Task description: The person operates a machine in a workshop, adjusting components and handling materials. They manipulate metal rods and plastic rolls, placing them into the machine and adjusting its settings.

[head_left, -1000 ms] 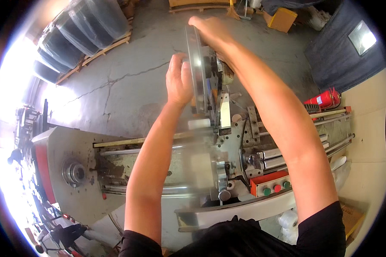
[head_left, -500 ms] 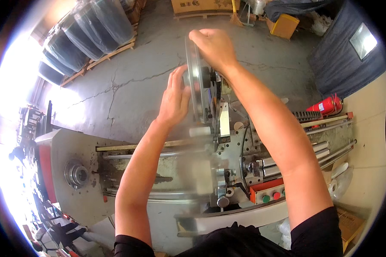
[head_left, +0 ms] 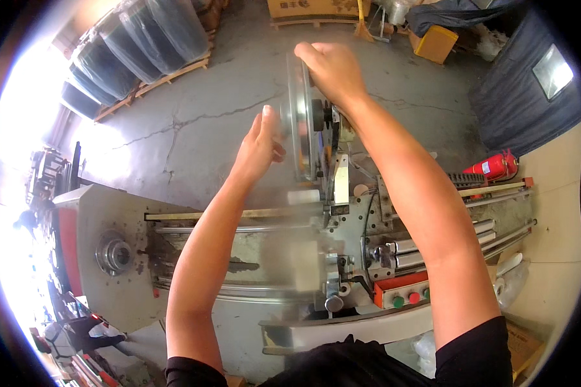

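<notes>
A large, thin, clear-looking disc (head_left: 297,97) stands on edge across the far side of the machine, with a dark round hub (head_left: 317,115) on its right side. At the top of the disc, my right hand (head_left: 331,72) is closed at the rim, thumb and fingers curled over the edge. My left hand (head_left: 257,147) is left of the disc, a small gap from its face, fingers stretched upward and holding nothing I can see. Part of a blurred shape shows between that hand and the disc. Below, a pale blurred block (head_left: 306,264) sits over the machine bed.
The machine's grey headstock (head_left: 114,253) with a round spindle is at the left, and rails (head_left: 232,229) run rightward from it. A red control box (head_left: 400,293) with coloured buttons sits at the near right. Beyond are a fire extinguisher (head_left: 500,166) and wrapped rolls (head_left: 135,51) on pallets.
My left hand has drawn slightly left, away from the disc's face, and its fingers have straightened. My right hand keeps its place at the rim; the whole view has shifted a little.
</notes>
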Demonstrator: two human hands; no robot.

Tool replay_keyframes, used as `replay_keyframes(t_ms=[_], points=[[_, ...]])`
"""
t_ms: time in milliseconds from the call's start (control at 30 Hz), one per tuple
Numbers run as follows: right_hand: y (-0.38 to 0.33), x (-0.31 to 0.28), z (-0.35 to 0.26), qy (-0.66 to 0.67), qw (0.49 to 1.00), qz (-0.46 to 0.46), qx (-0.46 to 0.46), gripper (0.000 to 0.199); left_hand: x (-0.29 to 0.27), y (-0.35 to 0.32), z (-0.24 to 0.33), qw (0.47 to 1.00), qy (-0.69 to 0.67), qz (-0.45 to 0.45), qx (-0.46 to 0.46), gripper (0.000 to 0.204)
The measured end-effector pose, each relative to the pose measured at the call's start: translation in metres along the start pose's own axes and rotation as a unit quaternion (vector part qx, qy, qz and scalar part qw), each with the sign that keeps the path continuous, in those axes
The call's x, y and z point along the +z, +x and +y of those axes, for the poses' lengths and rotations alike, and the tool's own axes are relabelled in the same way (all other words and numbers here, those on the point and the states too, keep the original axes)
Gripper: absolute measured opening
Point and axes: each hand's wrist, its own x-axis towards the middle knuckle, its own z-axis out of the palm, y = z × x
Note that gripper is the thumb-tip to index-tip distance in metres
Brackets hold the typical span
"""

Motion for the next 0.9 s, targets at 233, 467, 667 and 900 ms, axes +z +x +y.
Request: replay_keyframes(t_ms=[233,467,667,900], points=[[0.001,-0.002,0.004,-0.004,1.0,-0.005,-0.004,0.055,0.021,-0.008,0.027,0.999,-0.001,0.011,0.039,0.076],[0.0,-0.002,0.003,-0.007,1.0,-0.008,-0.015,0.057,0.019,0.001,0.011,0.994,0.012,0.03,0.105,0.069],[-0.005,-0.004,-0.005,0.011,0.999,-0.022,0.02,0.056,0.02,0.0,0.011,0.992,-0.001,0.034,0.118,0.065],[0.0,-0.004,0.001,-0.022,0.999,-0.01,-0.026,0.053,0.026,0.0,0.012,0.993,0.002,0.044,0.105,0.06]])
